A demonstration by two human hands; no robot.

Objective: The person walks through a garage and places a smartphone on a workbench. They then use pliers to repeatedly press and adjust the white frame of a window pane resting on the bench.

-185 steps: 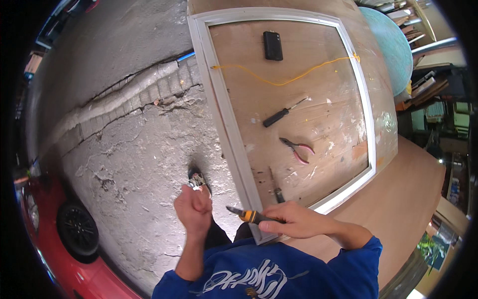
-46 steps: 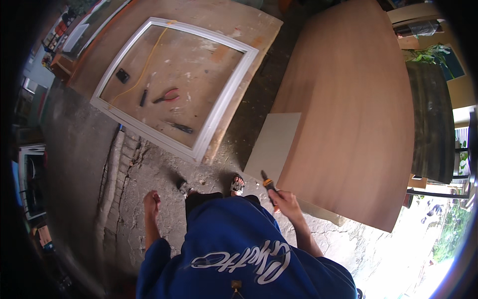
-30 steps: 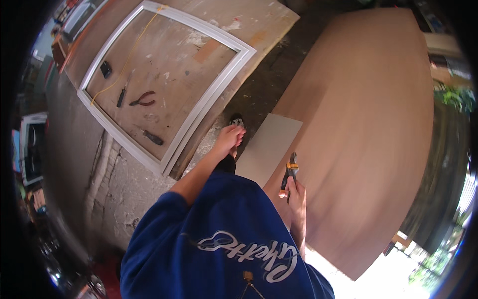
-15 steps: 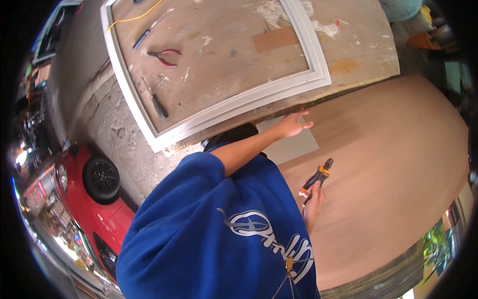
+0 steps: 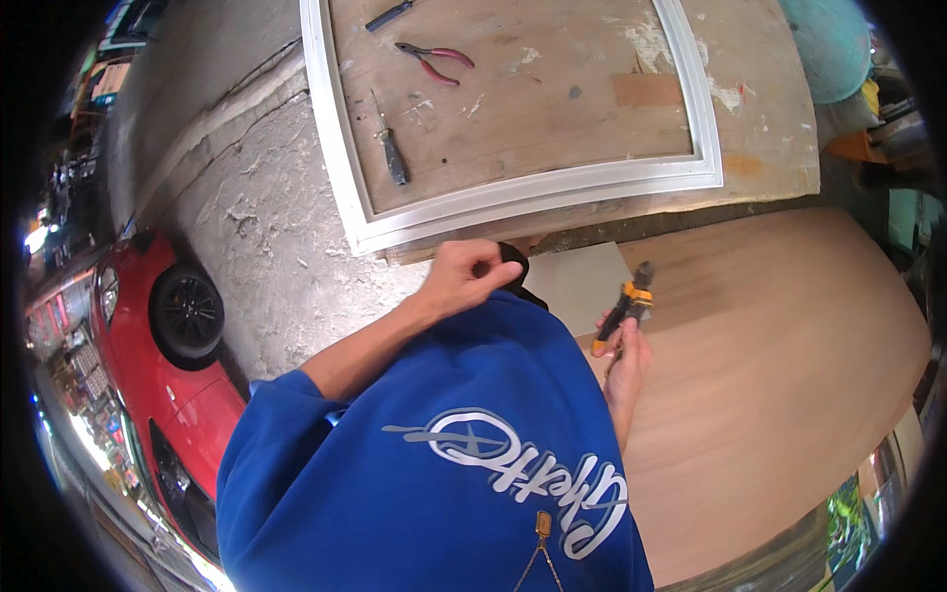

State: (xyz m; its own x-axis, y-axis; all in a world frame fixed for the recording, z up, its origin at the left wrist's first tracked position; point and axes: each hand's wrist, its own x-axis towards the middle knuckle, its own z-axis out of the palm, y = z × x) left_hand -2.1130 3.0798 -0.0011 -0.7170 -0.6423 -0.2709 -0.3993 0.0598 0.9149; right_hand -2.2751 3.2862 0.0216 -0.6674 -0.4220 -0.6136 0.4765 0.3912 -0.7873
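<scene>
- Farthest left, at nine o'clock, a red car (image 5: 173,395) stands on the cracked concrete floor (image 5: 247,197), well apart from the work.
- At twelve o'clock a white frame (image 5: 533,192) lies on a worn wooden surface (image 5: 760,128); inside it rest a dark-handled chisel (image 5: 393,158) and red-handled pliers (image 5: 434,61).
- Near centre, the left hand (image 5: 464,281) is curled, fingers pinching a dark thing at the frame's lower edge; I cannot tell what it is.
- Just right of it, at three o'clock, the right hand (image 5: 626,360) is wrapped around orange-and-black pliers (image 5: 623,308), jaws pointing up and away over the plywood sheet (image 5: 779,395) and beside a pale board (image 5: 582,286).
- To handle this well, I judge the tool's jaws should stay pointed away from the body while the left hand settles its grip.
</scene>
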